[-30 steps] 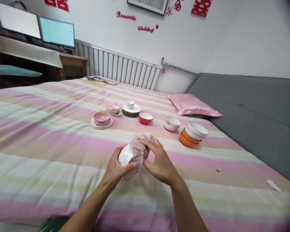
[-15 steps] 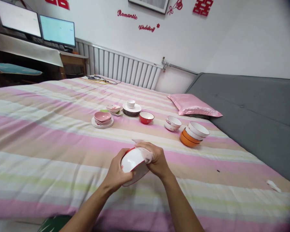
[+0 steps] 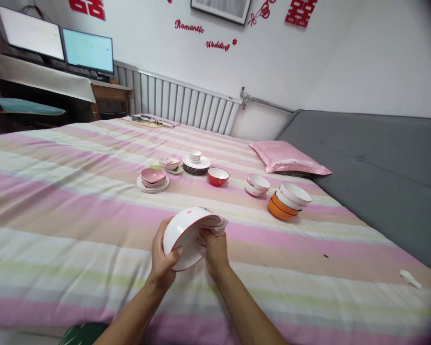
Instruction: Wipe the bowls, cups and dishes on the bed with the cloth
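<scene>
A white bowl [image 3: 181, 229] with a red rim is tilted on its side above the bed. My left hand [image 3: 164, 258] grips its left edge, thumb at the rim and fingers behind the outer wall. My right hand [image 3: 214, 249] is closed on a pale cloth [image 3: 219, 227] at the bowl's right rim. Part of the cloth lies inside the bowl, and some of the right fingers are hidden there. Beyond the hands stand a red bowl [image 3: 218, 178], stacked white bowls [image 3: 257, 185], and a taller stack with orange bowls [image 3: 282, 209] at its base.
Pink bowls [image 3: 153, 176] rest on white plates [image 3: 143, 187] at the left. Small dishes [image 3: 169, 163] and a plate stack [image 3: 197, 165] lie behind. A pink pillow [image 3: 289, 157] leans near the grey headboard [image 3: 362, 163]. Cables [image 3: 151, 120] lie at the far edge.
The bowl has turned, so its opening now faces down toward me. My right hand has moved with the cloth from the outside of the bowl to its inside and rim.
</scene>
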Demonstrator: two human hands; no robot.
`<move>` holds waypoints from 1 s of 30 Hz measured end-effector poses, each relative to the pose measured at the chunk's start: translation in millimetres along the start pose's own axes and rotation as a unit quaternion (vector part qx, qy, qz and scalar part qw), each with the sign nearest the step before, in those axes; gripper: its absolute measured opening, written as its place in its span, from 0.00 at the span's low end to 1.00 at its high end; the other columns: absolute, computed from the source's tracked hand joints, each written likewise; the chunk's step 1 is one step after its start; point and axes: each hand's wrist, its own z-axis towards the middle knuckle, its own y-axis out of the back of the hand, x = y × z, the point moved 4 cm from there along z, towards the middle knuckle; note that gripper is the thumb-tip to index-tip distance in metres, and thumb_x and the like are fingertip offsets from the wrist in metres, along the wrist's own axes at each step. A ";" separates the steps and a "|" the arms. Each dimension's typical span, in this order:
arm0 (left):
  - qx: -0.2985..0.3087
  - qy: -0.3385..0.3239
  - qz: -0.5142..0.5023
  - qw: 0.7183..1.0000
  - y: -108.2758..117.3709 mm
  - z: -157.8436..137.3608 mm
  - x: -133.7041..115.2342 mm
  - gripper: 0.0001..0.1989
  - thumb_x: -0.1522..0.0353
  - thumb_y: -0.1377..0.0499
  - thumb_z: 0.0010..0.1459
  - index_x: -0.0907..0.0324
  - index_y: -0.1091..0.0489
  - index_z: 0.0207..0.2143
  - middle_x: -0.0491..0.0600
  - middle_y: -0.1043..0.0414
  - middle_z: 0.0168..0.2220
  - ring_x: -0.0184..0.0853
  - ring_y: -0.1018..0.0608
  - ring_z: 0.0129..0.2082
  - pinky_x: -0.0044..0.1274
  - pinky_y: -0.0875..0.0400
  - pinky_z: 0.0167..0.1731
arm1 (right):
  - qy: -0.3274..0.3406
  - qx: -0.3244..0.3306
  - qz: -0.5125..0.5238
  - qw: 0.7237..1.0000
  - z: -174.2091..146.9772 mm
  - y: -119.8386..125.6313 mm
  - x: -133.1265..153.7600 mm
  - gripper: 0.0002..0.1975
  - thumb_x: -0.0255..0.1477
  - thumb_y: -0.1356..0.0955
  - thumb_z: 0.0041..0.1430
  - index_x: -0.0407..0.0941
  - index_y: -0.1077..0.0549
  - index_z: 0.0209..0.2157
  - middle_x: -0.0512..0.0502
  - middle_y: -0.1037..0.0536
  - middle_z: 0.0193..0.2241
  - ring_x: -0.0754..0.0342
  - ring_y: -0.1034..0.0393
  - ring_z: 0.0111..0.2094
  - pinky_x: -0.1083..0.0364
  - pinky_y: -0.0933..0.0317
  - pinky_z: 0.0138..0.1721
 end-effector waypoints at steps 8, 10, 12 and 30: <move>-0.072 -0.044 0.029 0.996 5.0 -12.5 8.1 0.31 0.59 0.38 0.39 0.58 0.35 0.49 0.53 0.30 0.44 0.47 0.27 0.44 0.32 0.32 0.42 | -0.080 -0.005 0.104 0.991 -25.6 -21.9 -20.3 0.09 0.25 0.32 0.38 0.45 0.30 0.28 0.53 0.24 0.24 0.56 0.31 0.24 0.60 0.40 0.22; -0.045 -0.025 0.064 0.997 0.6 -10.8 10.0 0.33 0.58 0.37 0.41 0.58 0.37 0.51 0.54 0.31 0.47 0.48 0.28 0.46 0.33 0.33 0.43 | -0.056 -0.032 0.052 0.997 -16.7 -11.8 -11.6 0.10 0.25 0.32 0.37 0.43 0.29 0.28 0.51 0.24 0.24 0.56 0.31 0.23 0.58 0.38 0.22; 0.018 0.001 0.097 0.995 -6.3 -6.0 9.4 0.39 0.58 0.35 0.40 0.57 0.42 0.56 0.55 0.35 0.52 0.49 0.31 0.50 0.33 0.34 0.46 | 0.026 -0.068 -0.045 0.996 -4.3 3.9 8.4 0.12 0.26 0.32 0.38 0.40 0.28 0.30 0.49 0.23 0.24 0.53 0.30 0.25 0.56 0.36 0.25; 0.237 -0.040 0.306 0.921 -22.5 0.7 -24.1 0.27 0.74 0.41 0.36 0.59 0.37 0.45 0.49 0.29 0.37 0.38 0.26 0.32 0.27 0.32 0.33 | 0.514 0.246 -0.468 0.675 -39.9 -16.5 95.2 0.13 0.21 0.35 0.54 0.46 0.25 0.40 0.47 0.21 0.40 0.55 0.27 0.41 0.57 0.35 0.44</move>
